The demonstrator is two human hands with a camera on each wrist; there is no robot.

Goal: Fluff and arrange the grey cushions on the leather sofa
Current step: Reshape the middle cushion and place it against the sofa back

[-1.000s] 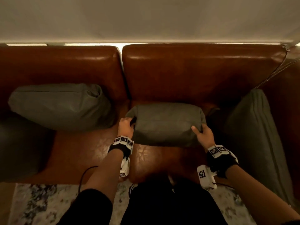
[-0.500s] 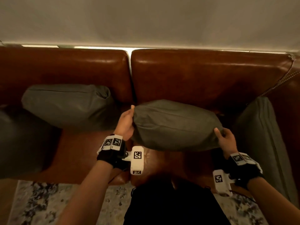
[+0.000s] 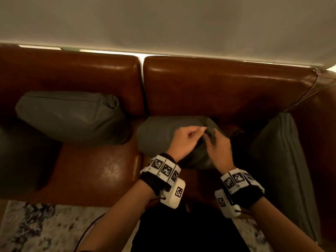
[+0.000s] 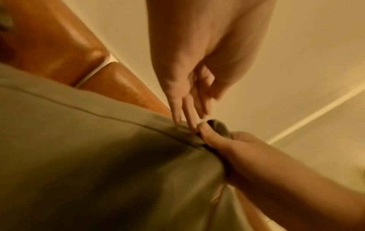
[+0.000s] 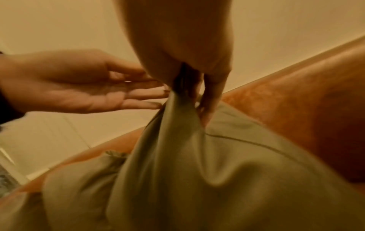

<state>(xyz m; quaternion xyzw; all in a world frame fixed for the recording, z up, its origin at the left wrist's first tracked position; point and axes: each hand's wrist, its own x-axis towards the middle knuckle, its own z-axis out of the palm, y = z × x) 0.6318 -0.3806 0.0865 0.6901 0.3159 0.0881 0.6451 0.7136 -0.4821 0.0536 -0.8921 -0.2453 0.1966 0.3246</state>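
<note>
The centre grey cushion (image 3: pixel 156 137) sits on the brown leather sofa (image 3: pixel 94 171) against the backrest. Both hands meet at its top right corner. My right hand (image 3: pixel 209 138) pinches that bunched corner between thumb and fingers, which shows clearly in the right wrist view (image 5: pixel 187 93) and the left wrist view (image 4: pixel 209 129). My left hand (image 3: pixel 199 131) has straight fingers; its fingertips touch the seam beside the pinched corner (image 4: pixel 187 121). Its open palm (image 5: pixel 79 87) holds nothing. The cushion's lower right part is hidden behind my hands.
A second grey cushion (image 3: pixel 69 117) lies against the left backrest. A darker cushion (image 3: pixel 18 157) fills the far left seat. A third grey cushion (image 3: pixel 280 160) leans on the right armrest. A patterned rug (image 3: pixel 45 228) lies in front of the sofa.
Both hands left the cushion's two ends. My left hand crossed to the right and both now meet at the top right corner, which my right hand pinches. The cushion looks shorter and bunched.
</note>
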